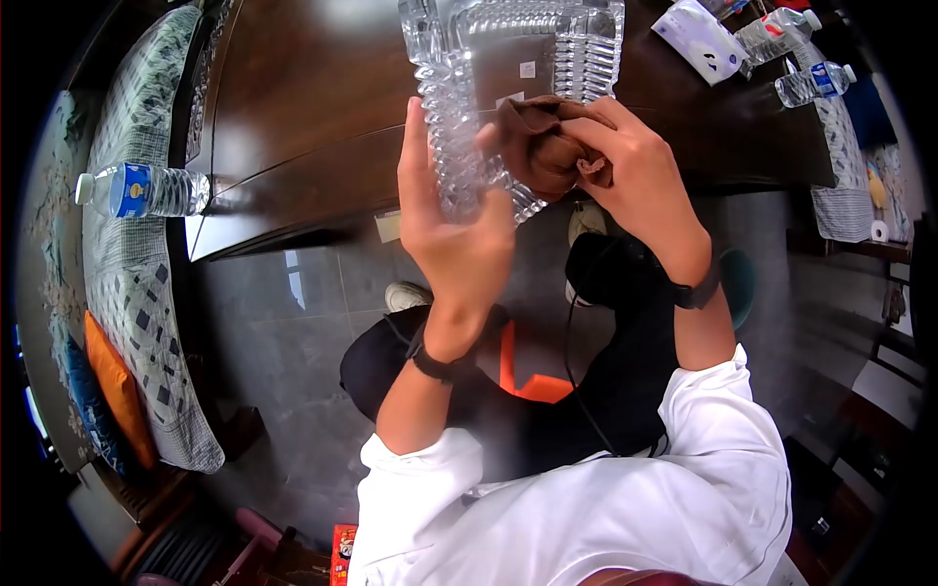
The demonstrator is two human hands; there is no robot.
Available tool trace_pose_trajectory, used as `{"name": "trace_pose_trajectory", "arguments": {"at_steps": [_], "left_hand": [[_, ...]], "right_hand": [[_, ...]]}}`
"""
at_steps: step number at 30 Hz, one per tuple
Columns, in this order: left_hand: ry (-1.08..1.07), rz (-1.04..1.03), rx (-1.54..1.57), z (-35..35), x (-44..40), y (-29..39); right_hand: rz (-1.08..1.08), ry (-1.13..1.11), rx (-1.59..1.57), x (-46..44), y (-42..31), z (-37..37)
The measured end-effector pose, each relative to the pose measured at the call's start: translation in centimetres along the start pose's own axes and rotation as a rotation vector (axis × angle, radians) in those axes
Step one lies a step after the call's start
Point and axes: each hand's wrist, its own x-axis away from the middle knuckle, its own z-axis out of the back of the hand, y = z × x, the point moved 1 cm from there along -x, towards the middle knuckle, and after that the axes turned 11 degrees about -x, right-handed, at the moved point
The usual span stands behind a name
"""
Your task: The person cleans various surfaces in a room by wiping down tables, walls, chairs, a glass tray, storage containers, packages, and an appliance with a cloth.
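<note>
A clear tray point(589, 73) with thick ribbed walls extends over the near edge of the dark table. My left hand point(454, 234) grips its near left corner, with the fingers along the outer side wall. Bunched in my right hand point(640, 166) is a brown cloth point(549, 156), held against the tray's near right part. The cloth hides that part of the tray and some of my right fingertips. Two small white labels show on the tray's bottom.
A water bottle point(147, 189) lies at the table's left end. At the back right are a tissue pack point(699, 41) and several plastic bottles, one being a blue-labelled bottle point(816, 84). An orange cushion point(119, 391) rests on the left bench. A dark cable point(576, 381) hangs below my arms.
</note>
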Motion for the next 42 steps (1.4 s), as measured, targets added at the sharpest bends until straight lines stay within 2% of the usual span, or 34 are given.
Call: {"name": "trace_pose_trajectory", "arguments": {"at_steps": [2, 5, 9, 15, 16, 18, 21, 22, 25, 28, 31, 32, 35, 39, 42], "left_hand": [[0.013, 0.009, 0.019, -0.2, 0.1, 0.2], [0.030, -0.018, -0.032, -0.3, 0.0, 0.3], [0.056, -0.110, -0.076, -0.5, -0.2, 0.0], [0.058, -0.043, 0.037, -0.9, -0.3, 0.4], [0.059, -0.084, 0.069, -0.9, -0.4, 0.0], [0.052, 0.004, 0.113, -0.7, -0.5, 0.7], [0.029, 0.074, 0.174, 0.0, -0.9, 1.4], [0.032, 0.102, 0.206, 0.3, -1.1, 1.6], [0.022, 0.158, 0.224, 1.3, -1.7, 2.2], [-0.025, 0.155, 0.194, 2.2, -2.1, 2.3], [-0.147, 0.100, 0.134, 2.4, -1.5, 2.4], [-0.197, 0.059, 0.121, 2.4, -1.3, 2.2], [-0.247, 0.041, 0.094, 2.4, -0.7, 1.8], [-0.183, 0.091, 0.124, 2.3, -0.6, 1.8], [-0.107, 0.084, 0.115, 2.3, -0.7, 1.3]], "right_hand": [[0.011, 0.013, -0.012, 0.0, 0.0, 0.1], [-0.130, -0.079, -0.239, -0.3, -0.2, 0.9], [0.030, -0.021, -0.366, -1.0, -0.9, -0.1], [0.122, -0.012, -0.431, -1.1, -1.4, -0.3], [0.146, -0.022, -0.410, -1.0, -0.7, -0.1], [0.190, -0.046, -0.367, -0.5, 1.0, 0.9], [0.217, 0.154, -0.296, 0.8, 2.1, 3.1], [0.275, 0.281, -0.189, 1.1, 2.5, 3.9], [0.247, 0.555, -0.362, 1.8, 3.9, 4.4], [0.187, 0.733, -0.282, 1.6, 4.2, 4.4], [0.340, 0.625, 0.014, -0.2, 4.1, 4.6], [0.314, 0.617, 0.030, 0.2, 5.0, 4.3], [0.237, 0.776, 0.039, -1.2, 4.2, 5.1], [0.268, 0.639, 0.042, -1.5, 3.3, 5.4], [0.133, 0.440, -0.123, 0.0, 3.6, 4.0]]}}
